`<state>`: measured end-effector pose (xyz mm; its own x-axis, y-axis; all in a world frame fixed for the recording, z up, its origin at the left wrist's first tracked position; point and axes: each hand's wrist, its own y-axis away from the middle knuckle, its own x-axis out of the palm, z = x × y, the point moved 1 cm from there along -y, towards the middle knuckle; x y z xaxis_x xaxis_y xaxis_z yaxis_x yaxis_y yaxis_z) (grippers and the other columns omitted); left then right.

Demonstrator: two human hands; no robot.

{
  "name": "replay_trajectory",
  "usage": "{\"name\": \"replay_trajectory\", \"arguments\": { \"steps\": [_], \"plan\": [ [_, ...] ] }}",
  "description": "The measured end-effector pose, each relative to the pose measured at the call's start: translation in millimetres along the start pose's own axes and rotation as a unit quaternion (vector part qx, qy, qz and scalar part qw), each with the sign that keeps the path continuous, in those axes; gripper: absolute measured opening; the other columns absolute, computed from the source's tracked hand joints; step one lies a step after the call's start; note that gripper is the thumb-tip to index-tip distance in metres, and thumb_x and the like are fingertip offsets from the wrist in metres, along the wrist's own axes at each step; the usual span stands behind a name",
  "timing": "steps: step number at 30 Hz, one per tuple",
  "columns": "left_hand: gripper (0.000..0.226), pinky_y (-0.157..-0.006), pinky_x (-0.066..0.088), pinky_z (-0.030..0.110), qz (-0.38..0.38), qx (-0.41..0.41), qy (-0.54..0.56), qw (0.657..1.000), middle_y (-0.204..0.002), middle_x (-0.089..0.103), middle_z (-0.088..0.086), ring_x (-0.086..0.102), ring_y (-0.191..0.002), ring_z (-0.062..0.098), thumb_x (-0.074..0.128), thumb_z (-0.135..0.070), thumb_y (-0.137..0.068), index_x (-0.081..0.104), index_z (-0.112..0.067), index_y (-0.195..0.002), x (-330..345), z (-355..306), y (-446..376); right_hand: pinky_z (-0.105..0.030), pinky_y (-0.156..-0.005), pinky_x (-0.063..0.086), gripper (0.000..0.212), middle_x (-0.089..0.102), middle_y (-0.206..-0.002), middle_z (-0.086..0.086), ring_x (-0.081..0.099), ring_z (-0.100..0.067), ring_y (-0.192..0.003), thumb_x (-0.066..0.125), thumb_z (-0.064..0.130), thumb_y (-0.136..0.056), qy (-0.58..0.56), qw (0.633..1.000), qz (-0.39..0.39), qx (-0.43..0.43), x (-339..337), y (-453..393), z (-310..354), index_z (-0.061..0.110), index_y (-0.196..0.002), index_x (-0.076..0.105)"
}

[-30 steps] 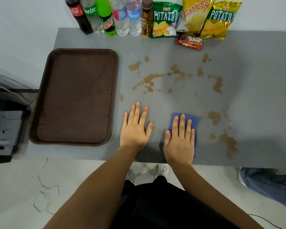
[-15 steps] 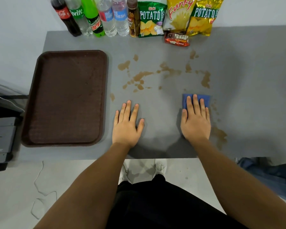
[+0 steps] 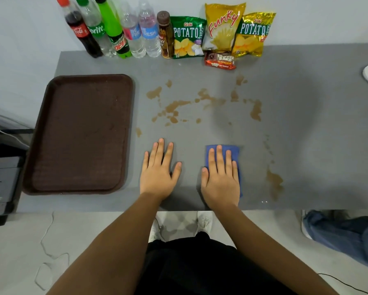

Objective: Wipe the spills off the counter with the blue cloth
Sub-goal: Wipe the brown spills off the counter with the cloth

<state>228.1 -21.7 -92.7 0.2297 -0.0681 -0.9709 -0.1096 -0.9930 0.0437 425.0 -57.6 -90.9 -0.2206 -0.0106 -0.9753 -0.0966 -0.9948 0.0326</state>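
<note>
Since half a second ago our right hand (image 3: 220, 179) has slid the blue cloth (image 3: 234, 152) leftward, away from the faint smears. Fingers together and flat, we press the soft folded rectangle; its edge peeks past our fingertips. Our left hand (image 3: 158, 173) lies splayed on the matte grey counter (image 3: 306, 135). Brown spills (image 3: 174, 107) remain beyond; the textured tray (image 3: 81, 133) holds nothing.

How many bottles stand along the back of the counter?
6, in a row at the back left: cola, Sprite, Mountain Dew, two water bottles, then a brown bottle beside the chip bags. None looks hidden.
</note>
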Motion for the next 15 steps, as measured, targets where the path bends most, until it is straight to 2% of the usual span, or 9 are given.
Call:
{"name": "replay_trajectory", "arguments": {
  "steps": [6, 10, 15],
  "plan": [
    [0.069, -0.130, 0.010, 0.049, -0.010, 0.003, -0.005, 1.000, -0.175, 0.011, 0.006, 0.010, -0.162, 0.025, 0.036, -0.055, -0.105, 0.020, -0.026, -0.167, 3, 3, -1, -0.045, -0.128, 0.018, 0.057, 0.020, -0.171, 0.003, 0.016, -0.024, -0.159, 0.032, 0.037, -0.107, -0.002, 0.996, 0.017, -0.087, -15, -40, -47, 0.025, -0.163, 0.025],
    [0.069, -0.131, 0.009, 0.048, 0.001, 0.000, -0.018, 1.000, -0.176, 0.007, 0.004, 0.006, -0.162, 0.023, 0.030, -0.057, -0.106, 0.015, -0.028, -0.167, 2, 3, -1, -0.046, -0.127, 0.021, 0.058, 0.021, -0.171, 0.002, 0.020, -0.024, -0.158, 0.031, 0.037, -0.106, 0.026, 0.995, 0.035, -0.093, -29, -47, -96, 0.026, -0.163, 0.024],
    [0.069, -0.131, 0.007, 0.047, 0.011, -0.002, -0.017, 1.000, -0.176, 0.003, 0.002, 0.002, -0.162, 0.021, 0.025, -0.059, -0.107, 0.012, -0.029, -0.168, 2, 2, 0, -0.044, -0.129, 0.012, 0.060, 0.009, -0.173, 0.005, 0.008, -0.021, -0.160, 0.022, 0.042, -0.107, 0.030, 0.996, 0.064, -0.057, -39, -22, -133, 0.027, -0.164, 0.014]
  ]
}}
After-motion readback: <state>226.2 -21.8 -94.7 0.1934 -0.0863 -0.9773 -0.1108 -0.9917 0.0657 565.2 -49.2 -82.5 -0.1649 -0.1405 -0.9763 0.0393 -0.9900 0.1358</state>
